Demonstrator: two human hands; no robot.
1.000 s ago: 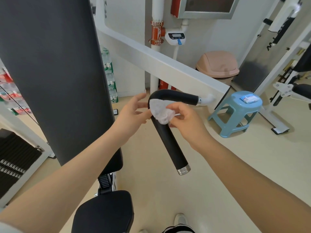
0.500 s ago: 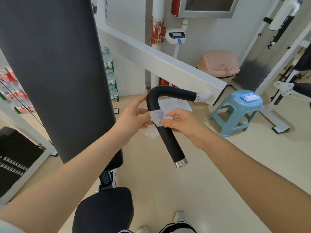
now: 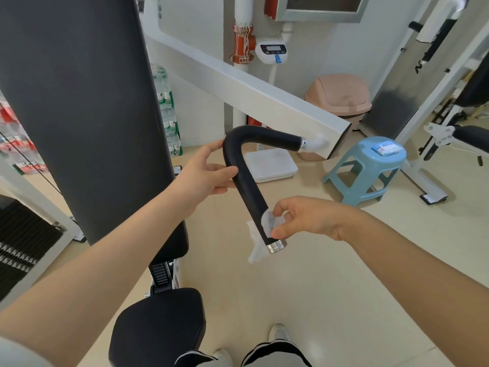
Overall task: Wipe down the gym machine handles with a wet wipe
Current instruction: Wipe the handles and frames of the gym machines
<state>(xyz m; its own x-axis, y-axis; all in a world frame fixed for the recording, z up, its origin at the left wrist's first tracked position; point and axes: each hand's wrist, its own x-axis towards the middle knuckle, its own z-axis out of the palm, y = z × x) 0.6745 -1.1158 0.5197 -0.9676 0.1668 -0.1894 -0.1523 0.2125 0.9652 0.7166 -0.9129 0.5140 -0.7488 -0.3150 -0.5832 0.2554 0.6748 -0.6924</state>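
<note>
A bent black foam handle (image 3: 247, 181) hangs from the machine's white arm (image 3: 238, 86) and ends in a chrome cap near the floor side. My right hand (image 3: 304, 218) pinches a white wet wipe (image 3: 266, 229) around the handle's lower end, just above the cap; part of the wipe dangles below. At the upper bend, my left hand (image 3: 203, 176) steadies the handle with its fingers against the foam.
The machine's black back pad (image 3: 79, 102) fills the left, with its black seat (image 3: 158, 327) below. A blue stool (image 3: 367, 168) carries a wipe packet (image 3: 386, 148). A pink bin (image 3: 341, 99), a white floor scale (image 3: 270, 165) and another machine's frame (image 3: 434, 144) stand behind.
My right hand has slid the wipe down the handle from the upper bend to just above the chrome cap. My left hand stayed at the bend.
</note>
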